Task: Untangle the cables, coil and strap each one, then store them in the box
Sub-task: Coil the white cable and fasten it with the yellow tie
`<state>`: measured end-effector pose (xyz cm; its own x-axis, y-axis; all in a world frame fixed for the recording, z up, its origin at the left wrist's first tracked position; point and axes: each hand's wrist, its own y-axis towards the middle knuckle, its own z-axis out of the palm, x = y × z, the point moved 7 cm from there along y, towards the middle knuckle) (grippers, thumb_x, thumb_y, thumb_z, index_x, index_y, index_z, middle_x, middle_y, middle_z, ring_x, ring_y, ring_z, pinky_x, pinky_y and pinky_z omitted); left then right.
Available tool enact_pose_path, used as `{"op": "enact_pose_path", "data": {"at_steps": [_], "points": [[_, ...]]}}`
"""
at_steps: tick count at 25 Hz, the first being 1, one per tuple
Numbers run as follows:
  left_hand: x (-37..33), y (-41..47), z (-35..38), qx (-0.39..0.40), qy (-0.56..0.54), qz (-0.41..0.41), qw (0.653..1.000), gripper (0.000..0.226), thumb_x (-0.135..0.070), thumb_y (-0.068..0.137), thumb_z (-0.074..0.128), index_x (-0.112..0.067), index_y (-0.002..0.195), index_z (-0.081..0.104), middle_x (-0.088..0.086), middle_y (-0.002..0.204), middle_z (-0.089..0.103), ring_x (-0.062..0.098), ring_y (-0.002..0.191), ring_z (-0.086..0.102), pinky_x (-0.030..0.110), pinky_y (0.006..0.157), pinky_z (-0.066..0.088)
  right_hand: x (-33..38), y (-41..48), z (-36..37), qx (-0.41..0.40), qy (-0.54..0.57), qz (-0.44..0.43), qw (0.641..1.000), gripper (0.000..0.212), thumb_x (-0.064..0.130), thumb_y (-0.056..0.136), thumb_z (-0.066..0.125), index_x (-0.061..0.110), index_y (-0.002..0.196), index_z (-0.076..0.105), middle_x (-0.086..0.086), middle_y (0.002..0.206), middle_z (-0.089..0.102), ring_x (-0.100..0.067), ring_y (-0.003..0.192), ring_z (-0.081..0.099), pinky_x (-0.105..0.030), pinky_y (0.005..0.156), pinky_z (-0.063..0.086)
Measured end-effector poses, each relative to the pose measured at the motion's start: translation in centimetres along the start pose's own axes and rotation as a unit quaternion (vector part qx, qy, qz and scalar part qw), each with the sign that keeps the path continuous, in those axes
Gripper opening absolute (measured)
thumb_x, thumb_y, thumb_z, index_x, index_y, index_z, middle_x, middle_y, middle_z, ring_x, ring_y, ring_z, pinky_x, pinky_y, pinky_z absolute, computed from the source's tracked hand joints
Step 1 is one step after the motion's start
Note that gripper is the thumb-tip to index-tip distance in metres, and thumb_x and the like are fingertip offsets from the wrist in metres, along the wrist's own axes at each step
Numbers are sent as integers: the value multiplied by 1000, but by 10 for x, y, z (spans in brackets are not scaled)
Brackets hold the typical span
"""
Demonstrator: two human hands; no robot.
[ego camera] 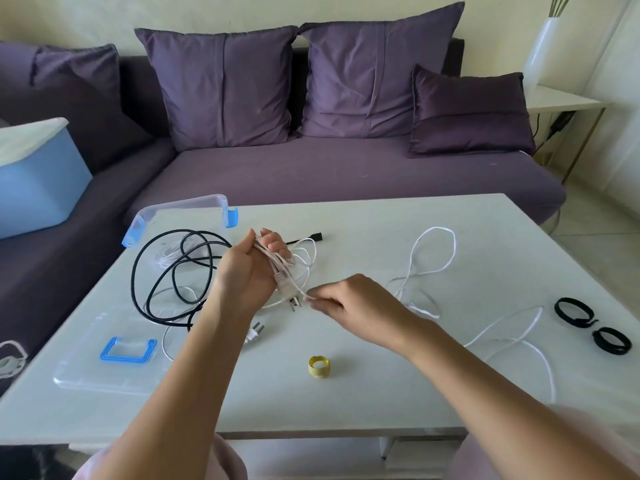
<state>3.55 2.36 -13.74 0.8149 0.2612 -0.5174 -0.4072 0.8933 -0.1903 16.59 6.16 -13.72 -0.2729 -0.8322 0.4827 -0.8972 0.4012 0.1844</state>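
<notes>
White cable [282, 271] is the one in hand: several loops of it are bundled in the left hand [242, 271], whose grip is curled closed round them, with the plug [289, 295] hanging just below that grip. The right hand [349, 299] has its grip narrowed to a pinch, thumb against forefinger, on the single strand just beside the plug. Beyond the right grip, the free length trails away in loose curls over the worktop [381, 393]. It looks thin, light and limp, so it will likely sag and slide through loose fingers. It is best taken on the strand close to the bundle, not by the plug prongs, and fed in under slight tension. The black cable [180, 231], on the far side of the left grip, looks thicker and springier, and lies tangled with another pale lead. The yellow strap [319, 367] sits nearest, below both grips. The black straps [573, 311] lie well out past the right grip. The box [180, 206] stands open beyond the left grip, its lid [104, 372] lying apart.
</notes>
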Motion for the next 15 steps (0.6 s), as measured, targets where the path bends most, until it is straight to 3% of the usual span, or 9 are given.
{"op": "enact_pose_path", "data": {"at_steps": [2, 3, 6, 9, 10, 11, 13, 15], "points": [[-11, 1, -7, -82, 177, 91, 976, 32, -23, 102, 28, -14, 76, 43, -4, 54, 45, 9, 46, 43, 19, 54, 38, 5, -1, 2, 19, -11, -9, 1000, 25, 36, 96, 50, 19, 94, 69, 0, 53, 39, -19, 57, 38, -32, 58, 35], [-16, 2, -11, -119, 304, 132, 936, 30, -22, 102, 31, -14, 76, 43, -4, 52, 46, 11, 46, 42, 20, 50, 37, 7, -1, 3, 27, -11, -15, 999, 24, 36, 96, 51, 20, 96, 69, 2, 53, 39, -17, 56, 39, -30, 57, 33], [-18, 3, -7, -132, 619, 204, 746, 25, -19, 97, 38, -8, 75, 44, 5, 56, 48, 20, 50, 42, 31, 52, 38, 10, -2, -1, 34, -8, -28, 999, 19, 35, 94, 55, 23, 91, 70, 1, 56, 43, -19, 59, 39, -29, 57, 31], [15, 3, -5, -47, 840, 112, 529, 35, -25, 99, 38, -15, 65, 37, 5, 65, 49, 26, 68, 48, 33, 63, 38, 7, -3, -17, -3, -36, -35, 999, 12, 26, 89, 59, 24, 78, 61, 3, 54, 46, -18, 62, 37, -26, 56, 34], [26, 0, -6, -28, 865, 67, 497, 38, -28, 101, 35, -19, 64, 36, 3, 68, 48, 25, 72, 48, 29, 66, 37, 2, -3, -25, -24, -53, -23, 998, 12, 20, 87, 58, 23, 76, 62, 4, 57, 53, -19, 63, 43, -29, 59, 38], [35, -1, -9, -10, 869, 20, 495, 39, -30, 101, 33, -19, 64, 38, 2, 71, 49, 23, 72, 48, 27, 66, 37, -6, -3, -35, -50, -64, 2, 997, 16, 14, 85, 57, 25, 79, 68, 4, 65, 62, -21, 67, 51, -30, 62, 41], [49, -6, -11, 25, 829, -64, 555, 41, -33, 102, 31, -17, 66, 45, 1, 66, 50, 19, 59, 47, 26, 59, 38, -23, -5, -57, -109, -60, 60, 990, 25, 6, 80, 57, 25, 84, 73, 5, 68, 65, -20, 69, 56, -29, 65, 43], [55, -13, -11, 52, 772, -137, 619, 48, -43, 100, 29, -15, 65, 47, -2, 51, 44, 16, 45, 38, 25, 50, 32, -40, -10, -82, -179, -44, 95, 978, 28, 0, 76, 57, 22, 81, 74, 14, 54, 52, -12, 56, 50, -27, 60, 40]]}}
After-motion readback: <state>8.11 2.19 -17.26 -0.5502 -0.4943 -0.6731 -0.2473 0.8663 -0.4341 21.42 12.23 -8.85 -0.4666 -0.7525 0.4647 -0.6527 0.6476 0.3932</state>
